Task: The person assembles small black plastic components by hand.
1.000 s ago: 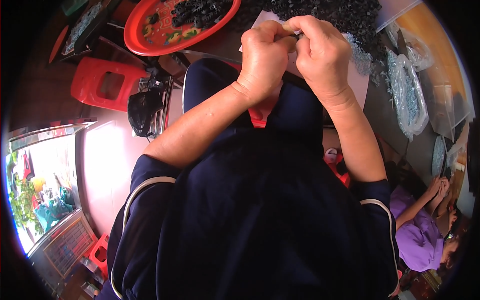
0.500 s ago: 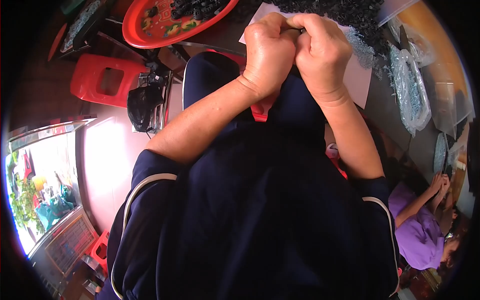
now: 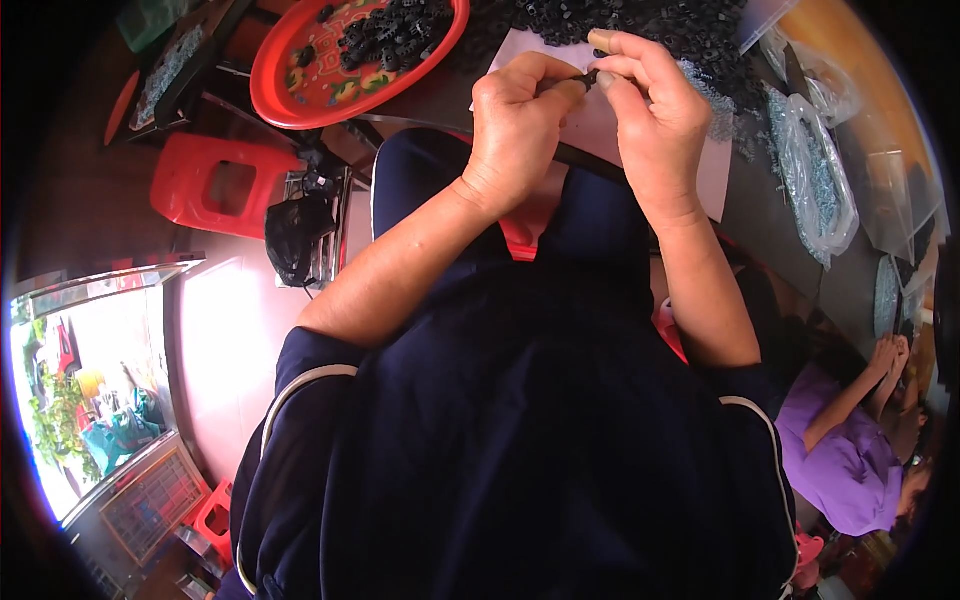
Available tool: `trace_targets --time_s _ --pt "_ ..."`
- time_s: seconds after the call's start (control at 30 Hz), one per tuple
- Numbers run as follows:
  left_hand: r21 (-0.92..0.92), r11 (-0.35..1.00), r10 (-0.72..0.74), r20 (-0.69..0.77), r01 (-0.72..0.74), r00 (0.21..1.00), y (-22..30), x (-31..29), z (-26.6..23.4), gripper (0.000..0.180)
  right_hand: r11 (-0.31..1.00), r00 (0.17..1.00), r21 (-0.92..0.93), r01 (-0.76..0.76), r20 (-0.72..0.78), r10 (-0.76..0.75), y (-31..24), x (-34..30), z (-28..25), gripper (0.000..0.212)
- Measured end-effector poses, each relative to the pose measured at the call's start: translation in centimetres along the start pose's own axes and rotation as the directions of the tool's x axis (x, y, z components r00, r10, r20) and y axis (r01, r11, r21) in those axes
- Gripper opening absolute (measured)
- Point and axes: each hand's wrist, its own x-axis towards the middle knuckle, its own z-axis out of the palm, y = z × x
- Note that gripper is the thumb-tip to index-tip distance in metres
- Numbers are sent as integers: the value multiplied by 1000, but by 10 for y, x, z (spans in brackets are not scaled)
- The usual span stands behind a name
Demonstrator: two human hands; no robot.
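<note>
Over the near edge of the dark table, my left hand [image 3: 520,125] pinches a small black plastic part [image 3: 590,78] between thumb and bent fingers. My right hand [image 3: 655,125] meets it from the other side, thumb and a finger closed at the part's end. The right forefinger is raised and has a tan cover on its tip. The part is mostly hidden by fingertips. Beneath both hands lies a pale sheet [image 3: 690,180]. A heap of black plastic parts [image 3: 660,22] spreads just beyond them, with small blue-grey pieces [image 3: 712,90] beside my right hand.
A red patterned tray [image 3: 262,85] holds more black parts at the far left. Clear plastic bags [image 3: 815,190] of blue-grey pieces lie on the right. A red stool [image 3: 180,185] stands left. A person in a purple top [image 3: 840,450] works at lower right.
My hands have drawn slightly apart and opened out from tight fists, so the black part shows between the fingertips. The right forefinger has lifted away. The view has shifted slightly.
</note>
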Motion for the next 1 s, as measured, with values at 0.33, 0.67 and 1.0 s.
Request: trace_targets --time_s 0.33,0.67,1.0 --pt "20 1000 -2 -7 2 1000 0 3 1 11 993 997 -84 79 8 -78 5 -1 1 31" --pt "5 999 -37 -5 37 999 -1 2 0 10 985 981 4 -170 96 169 -3 2 -5 25" --pt "-21 1000 15 -87 -17 996 -7 4 5 8 922 985 -360 140 142 -94 -12 7 4 31"
